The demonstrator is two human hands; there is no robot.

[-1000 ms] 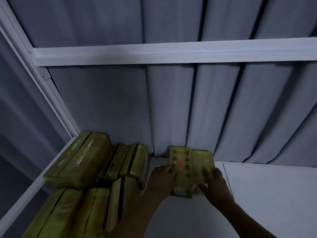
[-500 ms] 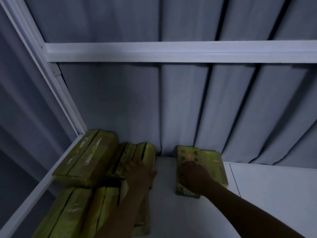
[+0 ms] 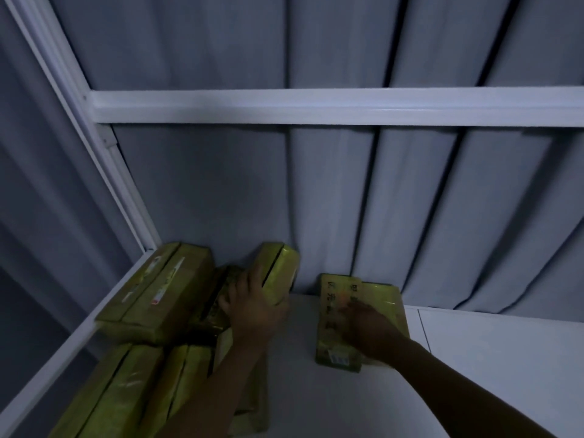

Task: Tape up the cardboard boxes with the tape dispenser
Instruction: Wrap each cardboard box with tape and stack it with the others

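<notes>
Cardboard boxes (image 3: 151, 298), flat yellowish slabs with a glossy taped sheen, lie heaped at the left of the white tabletop (image 3: 474, 358) against the pleated grey curtain (image 3: 316, 200), and we judge the pile keeps the middle free for working. Our left hand (image 3: 252, 314) clenches the end of one tilted box (image 3: 279, 270), likely to draw it out. Our right hand (image 3: 366, 327) presses flat, ungripping, on a printed box (image 3: 335, 314) lying apart; no tape dispenser shows.

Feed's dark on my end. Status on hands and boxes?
Left hand gripping a tilted yellow taped cardboard box from the pile. Right hand flat on the lone yellow box on the white shelf. No tape dispenser in view.
</notes>
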